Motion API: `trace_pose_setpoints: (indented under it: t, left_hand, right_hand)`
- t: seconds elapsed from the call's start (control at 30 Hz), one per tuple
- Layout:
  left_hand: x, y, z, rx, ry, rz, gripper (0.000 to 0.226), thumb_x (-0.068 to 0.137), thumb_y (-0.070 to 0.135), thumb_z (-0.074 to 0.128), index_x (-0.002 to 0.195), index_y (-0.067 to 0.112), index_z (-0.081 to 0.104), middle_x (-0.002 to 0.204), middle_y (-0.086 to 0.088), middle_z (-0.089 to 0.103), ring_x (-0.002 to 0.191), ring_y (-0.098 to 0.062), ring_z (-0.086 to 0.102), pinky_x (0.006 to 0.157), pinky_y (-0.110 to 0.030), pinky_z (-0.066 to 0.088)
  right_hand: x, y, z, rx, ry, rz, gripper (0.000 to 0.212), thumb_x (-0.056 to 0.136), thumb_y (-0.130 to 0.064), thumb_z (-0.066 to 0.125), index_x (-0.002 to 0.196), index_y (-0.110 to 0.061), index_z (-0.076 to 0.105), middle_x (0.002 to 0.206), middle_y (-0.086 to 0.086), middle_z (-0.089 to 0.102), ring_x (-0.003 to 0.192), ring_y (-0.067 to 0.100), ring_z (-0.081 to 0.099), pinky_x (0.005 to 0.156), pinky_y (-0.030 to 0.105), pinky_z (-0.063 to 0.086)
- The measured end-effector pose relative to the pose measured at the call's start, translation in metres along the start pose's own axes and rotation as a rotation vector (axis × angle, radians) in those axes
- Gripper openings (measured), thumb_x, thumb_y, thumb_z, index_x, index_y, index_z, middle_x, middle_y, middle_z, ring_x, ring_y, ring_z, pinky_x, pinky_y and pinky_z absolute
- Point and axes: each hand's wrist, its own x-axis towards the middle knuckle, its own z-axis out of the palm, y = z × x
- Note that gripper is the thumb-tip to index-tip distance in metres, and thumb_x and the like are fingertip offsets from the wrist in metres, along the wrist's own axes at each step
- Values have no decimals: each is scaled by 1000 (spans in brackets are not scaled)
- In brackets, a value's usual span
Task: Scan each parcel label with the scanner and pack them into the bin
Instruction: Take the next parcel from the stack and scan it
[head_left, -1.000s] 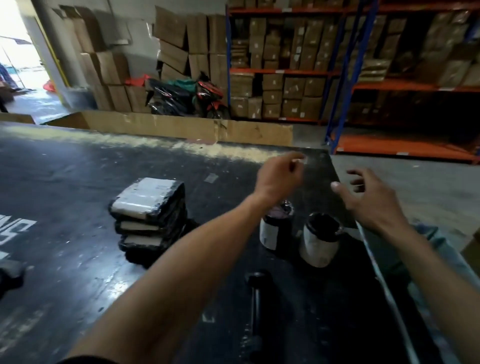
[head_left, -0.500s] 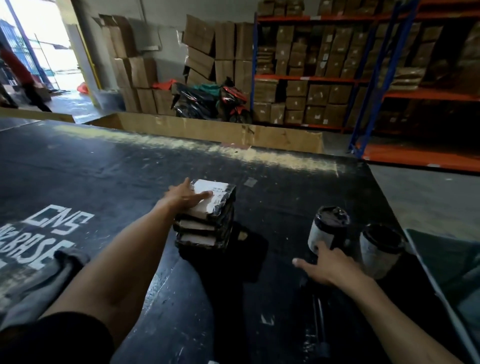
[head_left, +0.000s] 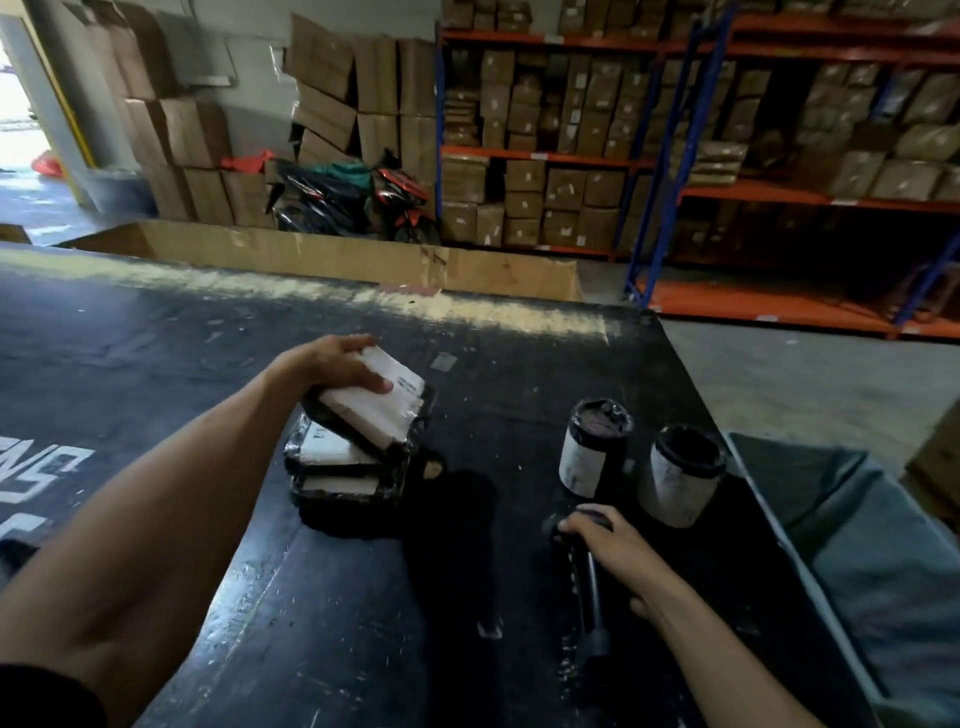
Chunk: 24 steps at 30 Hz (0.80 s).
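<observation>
My left hand (head_left: 335, 364) grips the top parcel (head_left: 384, 410), a flat black-wrapped packet with a white label, and holds it tilted above the stack of parcels (head_left: 343, 467) on the black table (head_left: 156, 353). My right hand (head_left: 608, 545) is curled round the dark scanner (head_left: 589, 587), which lies on the table near its front right. Two cylindrical parcels with white labels stand upright beyond that hand: one on the left (head_left: 592, 447) and one on the right (head_left: 678, 475). The grey bin (head_left: 883, 561) sits off the table's right edge.
A long cardboard wall (head_left: 363, 257) runs behind the table's far edge. Orange and blue racks (head_left: 670, 156) full of cartons fill the back right. A parked motorbike (head_left: 353, 200) and stacked cartons stand at the back. White lettering (head_left: 36, 473) marks the table's left.
My left hand has lifted and tilted the top parcel off the stack. My right hand has moved back from beside the cylinders and closed on the scanner.
</observation>
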Motion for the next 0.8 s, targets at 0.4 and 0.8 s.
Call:
trace_pose_setpoints:
  t: [0.4,0.8]
  left_hand:
    - [-53,16,70,-313,421,291,87,67,48,89,142,54,46,114,-2,49,99,-25,57,95,-29,48]
    - [-57,31,102,-326,443,364,81,68,59,82,131,76,34,109,1,43,94,-21,59,95,-37,52]
  right_hand:
    - [-33,-155,25,144,28,-518,51,86,-53,73,124,-31,47,85,13,76,44,19,64,42,27,50]
    - [-41,-163,25,9,154,-603,59,82,-65,67,126,-37,41,84,3,77,48,21,72,47,29,56]
